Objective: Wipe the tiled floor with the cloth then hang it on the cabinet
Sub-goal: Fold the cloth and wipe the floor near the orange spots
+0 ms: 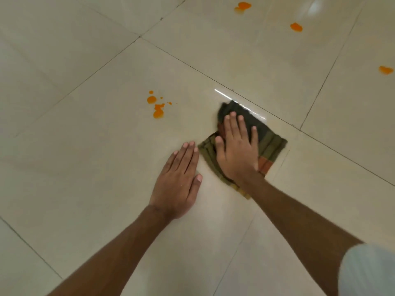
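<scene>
My right hand (236, 150) lies flat and open on the cloth (270, 146), palm down, fingers spread a little and stretched toward the far side; I grip nothing, I only press the fabric against the floor. My fingertips reach onto the dark, blurred far part of the cloth, and my thumb rests on its left portion. My left hand (178, 182) is also open and flat, fingers held together, palm down on the bare tile just left of the cloth; its fingertips come very near the cloth's left corner, though I cannot tell whether they touch it. The cloth is a folded, striped piece in olive green with dark and reddish-orange bands, lying on the tiled floor (85, 157) right of centre, its far edge close to a grout line that runs diagonally from the far left toward the near right. A wet sheen glints on the tile at the cloth's far end. To the left and a bit farther away sits a cluster of orange splatters (157, 107), well apart from both hands. Farther off on the right are three more orange spots (242, 6) (296, 27) (385, 70), scattered over other tiles. At the near right corner a pale sleeve (367, 272) covers my upper right arm.
</scene>
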